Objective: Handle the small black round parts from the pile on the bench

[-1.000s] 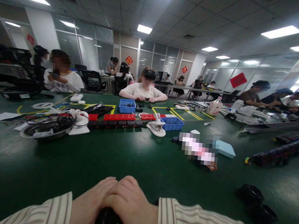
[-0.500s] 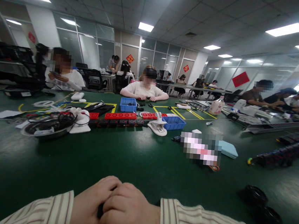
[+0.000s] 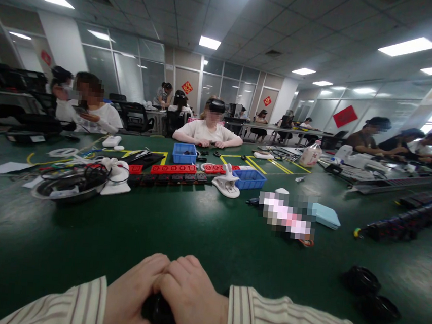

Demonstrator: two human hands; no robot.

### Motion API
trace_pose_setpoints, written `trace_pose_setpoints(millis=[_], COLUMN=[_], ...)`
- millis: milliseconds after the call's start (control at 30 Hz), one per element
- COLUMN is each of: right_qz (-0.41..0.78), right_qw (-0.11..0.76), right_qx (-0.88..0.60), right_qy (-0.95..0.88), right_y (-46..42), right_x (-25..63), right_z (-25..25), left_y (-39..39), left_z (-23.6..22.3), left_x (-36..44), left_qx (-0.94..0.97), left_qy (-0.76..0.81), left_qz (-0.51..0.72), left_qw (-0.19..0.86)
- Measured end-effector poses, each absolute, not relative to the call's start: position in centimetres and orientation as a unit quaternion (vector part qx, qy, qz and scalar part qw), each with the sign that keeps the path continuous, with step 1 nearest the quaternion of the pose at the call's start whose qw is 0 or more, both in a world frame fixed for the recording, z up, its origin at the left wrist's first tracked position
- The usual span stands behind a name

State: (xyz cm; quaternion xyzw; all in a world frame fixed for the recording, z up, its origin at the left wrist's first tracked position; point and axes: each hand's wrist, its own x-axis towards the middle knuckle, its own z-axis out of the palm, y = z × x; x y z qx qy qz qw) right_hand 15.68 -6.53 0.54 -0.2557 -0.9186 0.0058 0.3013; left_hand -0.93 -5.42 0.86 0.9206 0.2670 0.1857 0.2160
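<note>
My left hand (image 3: pixel 128 296) and my right hand (image 3: pixel 193 300) are pressed together at the bottom edge of the view, just above the green table (image 3: pixel 201 237). Both are closed around one small black object (image 3: pixel 158 310), of which only a dark rounded part shows between the palms. Striped sleeves cover both forearms. Two more black rounded parts (image 3: pixel 371 295) lie on the table to the right of my right hand, an arm's reach away.
A metal bowl of cables (image 3: pixel 69 184) sits at the left. Red and black power strips (image 3: pixel 169 173), two blue bins (image 3: pixel 248 178) and a white clamp (image 3: pixel 226 184) lie mid-table. A light blue case (image 3: pixel 325 216) lies right. People sit across and along both sides.
My hands have stayed clasped in place; the fingers shifted slightly, so the black object hid half a second ago and shows again between the palms now.
</note>
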Motion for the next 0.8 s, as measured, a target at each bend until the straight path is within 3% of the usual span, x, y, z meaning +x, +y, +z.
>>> trace_pose_setpoints(millis=[100,467,700,800], right_qz=[-0.001,-0.028,-0.008,-0.028], right_qw=[0.270,0.285,0.338,0.314], right_qx=[-0.241,-0.042,-0.209,-0.250], right_qy=[-0.932,-0.957,-0.918,-0.915], right_y=[-6.7,-5.6,-6.0,-5.9], right_x=[15.8,15.9,15.5,15.4], right_z=[1.2,-0.5,-0.6,-0.8], left_y=[-5.4,-5.1,-5.5,-5.5], left_z=[1.1,2.1,1.7,1.6], left_x=[-1.0,-0.9,-1.0,-0.9], left_qx=[0.928,0.927,0.922,0.919], left_qy=[0.259,0.247,0.289,0.297], left_qz=[0.173,0.135,0.160,0.170], left_qw=[0.203,0.246,0.202,0.197])
